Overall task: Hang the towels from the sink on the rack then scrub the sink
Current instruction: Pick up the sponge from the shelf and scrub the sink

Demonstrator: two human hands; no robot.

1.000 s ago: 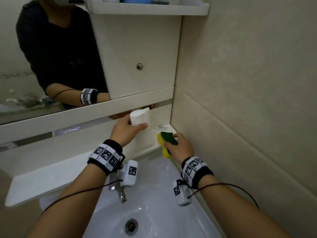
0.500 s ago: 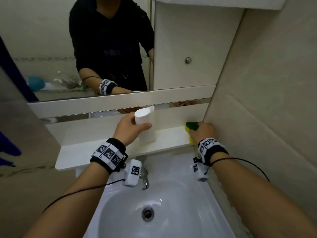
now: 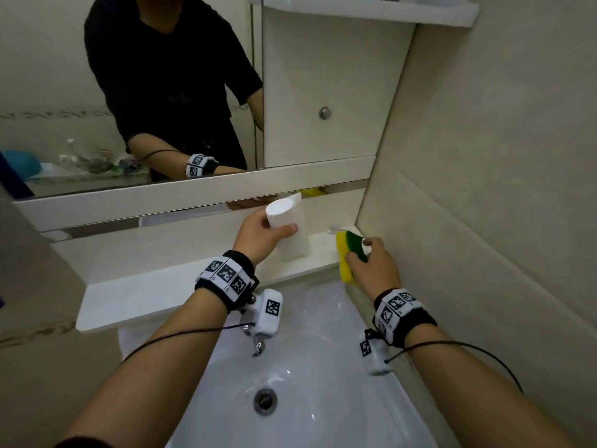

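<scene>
Beige bathroom walls close round a white sink (image 3: 323, 399) with no towels lying in it, so scrubbing looks to be the step in hand. The left hand (image 3: 258, 236) has its fingers curled round a tilted white cup (image 3: 287, 227) over the shelf (image 3: 145, 295). The right hand (image 3: 374, 270) has its fingers wrapped round a yellow-green sponge (image 3: 352, 247), just right of the cup. Next, I judge, the sponge goes down into the basin below those fingers.

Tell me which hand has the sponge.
The right hand grips the yellow-and-green sponge, at the end of the shelf beside the wall. The left hand instead holds a white cup, further left.
</scene>
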